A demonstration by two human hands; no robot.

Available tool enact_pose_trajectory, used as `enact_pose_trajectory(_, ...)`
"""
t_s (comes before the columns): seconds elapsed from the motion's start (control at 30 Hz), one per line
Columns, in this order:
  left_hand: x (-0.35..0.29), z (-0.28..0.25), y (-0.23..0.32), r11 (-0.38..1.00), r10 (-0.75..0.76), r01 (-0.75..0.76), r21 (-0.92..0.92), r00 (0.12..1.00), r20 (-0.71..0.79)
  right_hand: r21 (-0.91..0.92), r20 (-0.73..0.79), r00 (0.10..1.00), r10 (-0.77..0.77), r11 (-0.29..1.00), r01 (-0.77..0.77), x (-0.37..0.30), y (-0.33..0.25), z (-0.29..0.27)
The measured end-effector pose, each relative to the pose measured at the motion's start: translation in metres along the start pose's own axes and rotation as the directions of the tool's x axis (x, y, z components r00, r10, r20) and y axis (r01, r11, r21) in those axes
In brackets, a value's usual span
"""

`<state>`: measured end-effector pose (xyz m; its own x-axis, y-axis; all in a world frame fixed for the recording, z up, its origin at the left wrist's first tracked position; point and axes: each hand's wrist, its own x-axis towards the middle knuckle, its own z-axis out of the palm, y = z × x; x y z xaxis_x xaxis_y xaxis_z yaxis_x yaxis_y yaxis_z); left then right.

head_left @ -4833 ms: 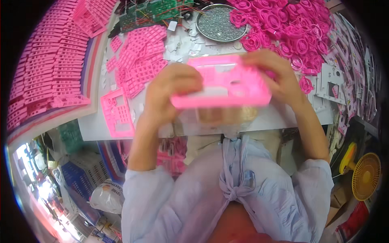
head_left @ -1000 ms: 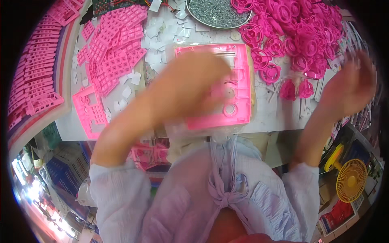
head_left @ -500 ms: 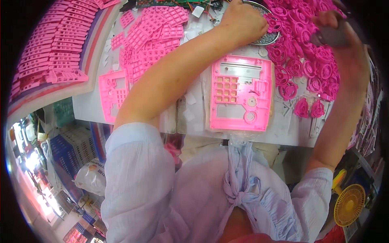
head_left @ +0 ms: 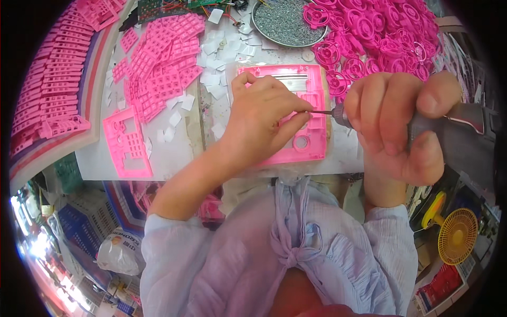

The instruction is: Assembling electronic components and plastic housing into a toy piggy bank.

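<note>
My right hand (head_left: 396, 119) is wrapped round a dark grey electric screwdriver (head_left: 449, 127), its thin bit pointing left. The bit's tip meets the pinched thumb and forefinger of my left hand (head_left: 259, 113); whatever they hold there is too small or hidden to make out. Both hands are above a pink plastic housing panel (head_left: 315, 127) that lies on the bench with its ribbed inside up. A metal strip (head_left: 290, 82) runs near its far edge, and a round hole shows near its front right corner. My left hand covers the panel's keypad area.
A round dish of small screws (head_left: 288, 24) stands beyond the panel. Dark pink ring-shaped parts (head_left: 369, 31) heap at the far right. Pink keypad grids (head_left: 163, 58), white square pieces (head_left: 214, 79) and another pink panel (head_left: 129, 142) lie left. A yellow fan (head_left: 457, 236) stands lower right.
My left hand has come from the screw dish back over the pink panel. My right hand has brought the screwdriver inward and down, so its bit now meets my left fingertips.
</note>
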<state>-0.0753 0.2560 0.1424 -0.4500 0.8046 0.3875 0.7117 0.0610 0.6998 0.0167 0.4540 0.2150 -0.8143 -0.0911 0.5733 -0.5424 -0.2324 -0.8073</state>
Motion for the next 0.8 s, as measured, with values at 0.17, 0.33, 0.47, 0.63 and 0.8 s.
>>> enact_pose_trajectory(0.17, -0.004, 0.002, -0.004, 0.999, 0.032, -0.032, 0.008, 0.999, -0.039, -0.041, -0.257, 0.962, 0.097, 0.993, -0.111, -0.001, 0.003, 0.030)
enact_pose_trajectory(0.33, -0.001, 0.000, 0.006, 0.965, 0.082, -0.068, 0.254, 0.996, -0.045, -0.035, -0.274, 0.958, 0.083, 0.995, -0.097, -0.005, 0.010, 0.031)
enact_pose_trajectory(0.47, -0.019, -0.005, 0.009, 0.959, 0.104, -0.132, 0.250, 0.987, 0.121, 0.003, -0.348, 0.932, 0.098, 0.995, -0.104, -0.026, 0.029, 0.031)
enact_pose_trajectory(0.63, -0.036, 0.005, -0.002, 0.916, 0.167, -0.253, 0.312, 0.946, 0.277, -0.112, -0.319, 0.942, 0.105, 0.983, -0.147, -0.044, 0.049, 0.033)
enact_pose_trajectory(0.8, -0.033, 0.006, 0.003, 0.898, 0.187, -0.253, 0.359, 0.960, 0.210, -0.393, -0.078, 0.991, 0.110, 0.910, -0.132, -0.047, 0.053, 0.029)
